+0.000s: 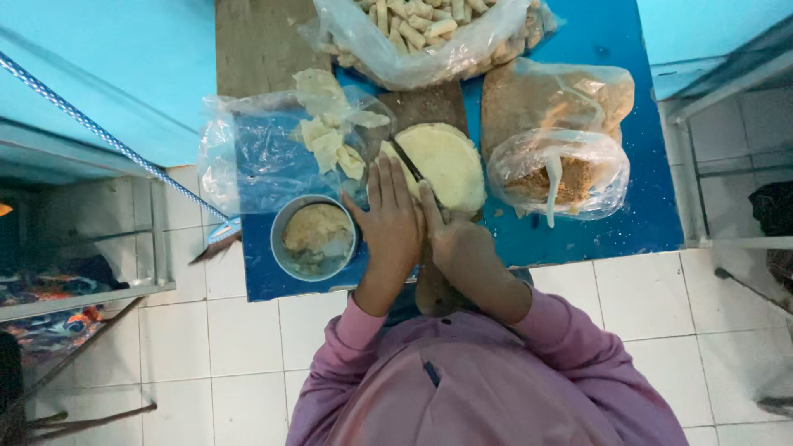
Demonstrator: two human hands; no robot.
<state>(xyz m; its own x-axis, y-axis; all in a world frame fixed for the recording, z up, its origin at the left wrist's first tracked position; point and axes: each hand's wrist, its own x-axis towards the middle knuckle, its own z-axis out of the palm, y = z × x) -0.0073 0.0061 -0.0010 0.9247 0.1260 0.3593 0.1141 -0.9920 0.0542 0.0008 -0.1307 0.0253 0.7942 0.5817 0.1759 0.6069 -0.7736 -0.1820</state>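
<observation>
Far left, a blue rope (91, 124) slants across a turquoise wall, and the dark clutter below it is too dim to name. On the blue desk (652, 223) lies a crumpled clear bag (248, 153) with pale torn dough scraps (330, 136) spilling over it; how much more sits under the plastic I can't tell. Just below, a round metal bowl (314, 238) holds a lumpy beige filling. Beside it the left hand (390, 219) lies flat, fingers together and stretched forward, pressing on the near edge of the stack of round pale wrappers (446, 165), which sits on a wooden board at the middle of the desk. The right hand (458, 244) is curled tight around a knife handle that stays hidden inside the fist; only the dark blade (409, 163) shows, lying across the left part of the stack. At the top edge a bag of finger-shaped rolls (429, 33) is cut off. Right of the stack, a clear bag of brown crumbs (562, 173) rests in front of a second bag, its contents blurred by the plastic. Pink sleeves cover both wrists.
</observation>
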